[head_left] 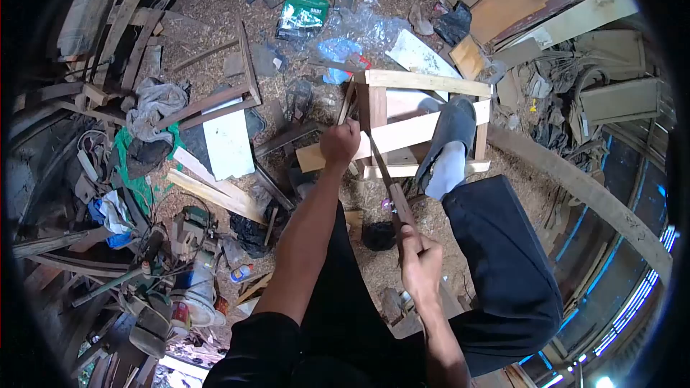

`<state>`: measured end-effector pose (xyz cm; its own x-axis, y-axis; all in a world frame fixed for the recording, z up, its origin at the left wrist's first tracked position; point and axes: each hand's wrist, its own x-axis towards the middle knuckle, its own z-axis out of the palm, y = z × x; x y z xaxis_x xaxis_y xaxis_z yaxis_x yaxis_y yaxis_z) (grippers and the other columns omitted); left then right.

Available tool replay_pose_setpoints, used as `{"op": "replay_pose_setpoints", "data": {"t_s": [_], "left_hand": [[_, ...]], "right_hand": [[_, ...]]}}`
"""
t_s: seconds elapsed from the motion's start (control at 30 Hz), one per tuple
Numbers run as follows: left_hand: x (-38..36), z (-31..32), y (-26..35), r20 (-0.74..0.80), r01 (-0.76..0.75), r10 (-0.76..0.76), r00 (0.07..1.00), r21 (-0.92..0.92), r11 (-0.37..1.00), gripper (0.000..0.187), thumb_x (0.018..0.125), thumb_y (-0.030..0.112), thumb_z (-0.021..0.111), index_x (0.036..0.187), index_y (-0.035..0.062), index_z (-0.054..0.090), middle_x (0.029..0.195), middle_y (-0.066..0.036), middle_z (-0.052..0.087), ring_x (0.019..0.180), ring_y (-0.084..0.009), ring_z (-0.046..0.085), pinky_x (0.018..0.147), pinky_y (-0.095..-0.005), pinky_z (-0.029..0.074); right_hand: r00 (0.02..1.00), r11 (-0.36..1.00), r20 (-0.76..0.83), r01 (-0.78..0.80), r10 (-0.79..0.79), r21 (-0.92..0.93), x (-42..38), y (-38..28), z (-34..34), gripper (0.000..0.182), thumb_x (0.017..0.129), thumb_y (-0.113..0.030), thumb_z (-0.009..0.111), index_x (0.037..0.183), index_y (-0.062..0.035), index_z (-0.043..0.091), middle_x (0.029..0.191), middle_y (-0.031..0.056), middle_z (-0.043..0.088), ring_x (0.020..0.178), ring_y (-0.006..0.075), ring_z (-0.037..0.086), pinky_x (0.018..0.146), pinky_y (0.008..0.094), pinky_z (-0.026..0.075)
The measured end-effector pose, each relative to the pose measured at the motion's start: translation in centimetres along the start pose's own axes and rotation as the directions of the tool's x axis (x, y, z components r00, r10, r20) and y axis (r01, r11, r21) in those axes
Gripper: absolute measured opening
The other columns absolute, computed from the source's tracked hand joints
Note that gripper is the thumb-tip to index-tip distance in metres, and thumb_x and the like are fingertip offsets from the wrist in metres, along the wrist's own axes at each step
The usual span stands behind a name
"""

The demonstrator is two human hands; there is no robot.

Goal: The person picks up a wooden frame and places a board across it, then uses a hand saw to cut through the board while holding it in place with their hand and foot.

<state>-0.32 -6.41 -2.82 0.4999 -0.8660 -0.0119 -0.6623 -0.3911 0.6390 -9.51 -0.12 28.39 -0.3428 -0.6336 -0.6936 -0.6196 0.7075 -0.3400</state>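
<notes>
A pale wooden board (406,134) lies across a low wooden frame (377,109), its left end sticking out past the frame. My left hand (340,144) is closed around the board near that end. My right hand (420,266) grips the wooden handle of a handsaw (381,162). The saw's narrow dark blade crosses the board just right of my left hand; the blade's teeth are too small to make out. My shoe (453,133) presses on the board over the frame's right part.
Wood shavings cover the ground. At the left lie a white panel (228,145), pale offcuts (215,190) and a machine (192,233). A green box (302,16) lies beyond the frame. Stacked boards (507,0) and a long curved plank (575,183) are at the right.
</notes>
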Motion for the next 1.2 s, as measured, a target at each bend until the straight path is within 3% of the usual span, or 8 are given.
{"op": "replay_pose_setpoints", "data": {"t_s": [0.17,0.23,0.3,0.43,0.5,0.57,0.7,1.2], "left_hand": [[-0.2,-2.4,1.4,0.165,0.09,-0.114,0.98,0.149,0.985,0.049,0.086,0.033,0.044,0.053,0.002,0.062,0.054,-0.019,0.058,0.05,-0.0365,0.06,0.05,-0.045,0.05],[1.4,-0.3,-0.2,0.334,0.105,-0.173,0.927,0.213,0.971,0.051,0.088,0.038,0.041,0.059,0.0037,0.066,0.059,-0.018,0.061,0.055,-0.0375,0.062,0.056,-0.0466,0.052],[0.7,0.5,0.2,0.314,0.107,-0.157,0.936,0.171,0.979,0.052,0.088,0.039,0.041,0.059,0.0044,0.066,0.058,-0.019,0.061,0.054,-0.0375,0.062,0.056,-0.0467,0.052],[-0.7,-0.6,0.2,0.318,0.065,-0.125,0.94,0.194,0.979,0.052,0.088,0.035,0.041,0.055,0.003,0.064,0.051,-0.02,0.057,0.048,-0.036,0.059,0.049,-0.0441,0.05],[-0.8,-0.5,0.4,0.288,0.064,-0.109,0.951,0.159,0.985,0.051,0.088,0.034,0.041,0.053,0.0038,0.063,0.049,-0.019,0.056,0.045,-0.0361,0.057,0.047,-0.0438,0.05],[1.1,-0.7,1.6,0.099,0.147,-0.158,0.982,0.111,0.983,0.057,0.089,0.037,0.041,0.05,0.0008,0.061,0.047,-0.021,0.053,0.043,-0.0374,0.057,0.047,-0.0462,0.049],[1.0,-1.1,1.4,0.287,0.191,-0.233,0.929,0.166,0.968,0.051,0.088,0.032,0.039,0.052,0.0042,0.062,0.052,-0.021,0.057,0.05,-0.0376,0.06,0.05,-0.045,0.051],[1.0,-0.6,1.7,0.143,0.174,-0.202,0.969,0.185,0.967,0.047,0.085,0.029,0.043,0.05,0.0033,0.06,0.052,-0.02,0.057,0.047,-0.0367,0.059,0.047,-0.0469,0.049]], "right_hand": [[0.971,0.971,-0.041,0.233,-0.235,-0.055,13.7,1.7,8.9,0.051,0.086,-0.041,0.052,0.077,0.008,0.062,0.06,0.026,0.056,0.061,0.0344,0.062,0.061,0.0442,0.045],[0.979,0.968,0.001,0.201,-0.203,-0.151,14.8,-0.6,9.2,0.042,0.09,-0.031,0.05,0.086,0.0082,0.063,0.067,0.0229,0.061,0.06,0.0183,0.052,0.061,0.035,0.045],[0.986,0.983,0.082,0.137,-0.147,0.119,14.8,1.2,7.5,0.046,0.086,-0.037,0.05,0.09,0.007,0.063,0.075,0.0275,0.061,0.081,0.0385,0.063,0.072,0.0419,0.046],[0.991,0.992,0.04,0.128,-0.128,-0.005,12.9,2.5,7.9,0.044,0.087,-0.037,0.051,0.095,0.0046,0.065,0.085,0.0318,0.061,0.082,0.0366,0.063,0.078,0.0417,0.045],[0.994,1.0,0.108,-0.025,0.025,-0.009,12.6,1.1,7.0,0.044,0.089,-0.037,0.051,0.097,0.0043,0.065,0.055,0.012,0.052,0.054,0.0171,0.052,0.055,0.0366,0.042],[0.958,0.938,-0.026,0.284,-0.284,0.201,13.7,6.7,8.4,0.042,0.09,-0.035,0.053,0.09,0.0061,0.064,0.049,0.003,0.039,0.048,0.0109,0.036,0.047,0.034,0.034],[0.87,0.796,-0.185,0.492,-0.456,0.351,14.3,11.5,11.8,0.043,0.09,-0.026,0.054,0.06,0.003,0.045,0.049,0.0025,0.035,0.051,0.009,0.034,0.047,0.0341,0.031],[0.997,0.997,0.02,0.069,-0.07,0.022,8.5,1.2,4.1,0.052,0.086,-0.04,0.054,0.062,0.0059,0.053,0.048,0.0086,0.044,0.049,0.0142,0.042,0.051,0.0361,0.036]]}}
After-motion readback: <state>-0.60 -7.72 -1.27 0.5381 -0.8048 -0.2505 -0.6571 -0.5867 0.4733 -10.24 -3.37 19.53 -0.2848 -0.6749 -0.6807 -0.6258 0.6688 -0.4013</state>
